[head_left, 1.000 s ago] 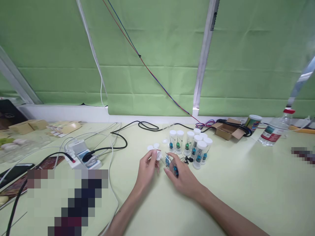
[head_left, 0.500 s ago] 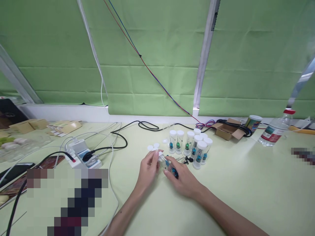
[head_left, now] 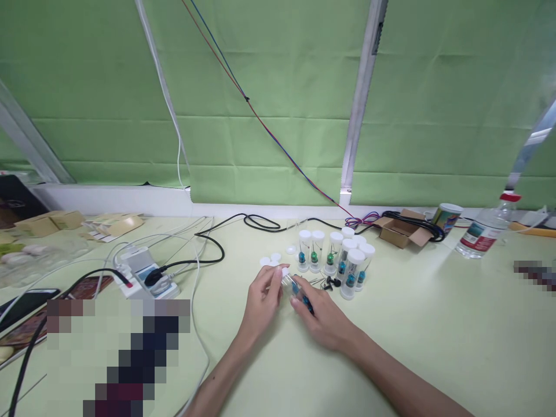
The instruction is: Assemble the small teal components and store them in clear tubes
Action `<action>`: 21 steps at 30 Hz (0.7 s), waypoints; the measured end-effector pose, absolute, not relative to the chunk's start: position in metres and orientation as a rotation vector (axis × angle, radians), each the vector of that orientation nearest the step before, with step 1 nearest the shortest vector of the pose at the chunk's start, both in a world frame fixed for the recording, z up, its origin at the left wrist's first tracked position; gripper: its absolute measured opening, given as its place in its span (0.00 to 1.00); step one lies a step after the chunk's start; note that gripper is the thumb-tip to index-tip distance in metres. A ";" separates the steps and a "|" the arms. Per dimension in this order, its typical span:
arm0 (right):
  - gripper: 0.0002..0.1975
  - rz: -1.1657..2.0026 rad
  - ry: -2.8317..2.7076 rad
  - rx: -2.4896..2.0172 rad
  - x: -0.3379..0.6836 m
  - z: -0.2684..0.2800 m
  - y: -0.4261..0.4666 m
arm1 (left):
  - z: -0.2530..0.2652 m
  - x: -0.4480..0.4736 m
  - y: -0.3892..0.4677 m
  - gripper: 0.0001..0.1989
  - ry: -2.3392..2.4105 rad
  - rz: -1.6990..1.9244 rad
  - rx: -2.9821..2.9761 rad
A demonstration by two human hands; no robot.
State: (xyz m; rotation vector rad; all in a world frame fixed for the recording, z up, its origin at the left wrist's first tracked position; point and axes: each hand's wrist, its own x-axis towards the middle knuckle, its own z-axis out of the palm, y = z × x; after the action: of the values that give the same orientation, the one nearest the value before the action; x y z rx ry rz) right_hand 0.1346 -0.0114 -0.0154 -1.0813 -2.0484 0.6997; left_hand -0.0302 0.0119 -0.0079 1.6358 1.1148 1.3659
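Lids left of tubes, power strip farther left, bottle right (past box)

Standing capped tubes: 8 | tilted tube: 1 | loose caps: 3+ | bottle: 1 | canister: 1

Right hand gripping clear tube, tilted, blue piece inside. Left hand at white cap on tube's upper end. Loose white lids on bench just beyond left hand. Black pieces and upright capped tubes beyond right hand. Power strip left of left hand.
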 end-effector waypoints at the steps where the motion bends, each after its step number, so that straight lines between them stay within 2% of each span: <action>1: 0.21 0.700 -2.044 -1.088 0.135 -0.016 -0.011 | -0.008 -0.030 0.011 0.19 1.113 1.359 1.640; 11: 0.19 0.724 -1.990 -1.071 0.134 -0.016 -0.009 | -0.003 -0.026 0.008 0.23 1.130 1.255 1.576; 21: 0.20 0.738 -1.990 -1.049 0.134 -0.020 -0.007 | -0.003 -0.026 0.008 0.24 1.104 1.282 1.544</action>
State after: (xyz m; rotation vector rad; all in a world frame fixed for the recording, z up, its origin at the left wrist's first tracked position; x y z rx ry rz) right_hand 0.1343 -0.0073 -0.0196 -1.0486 -1.9902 0.7376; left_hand -0.0261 0.0076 -0.0028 1.5436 1.1043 1.2817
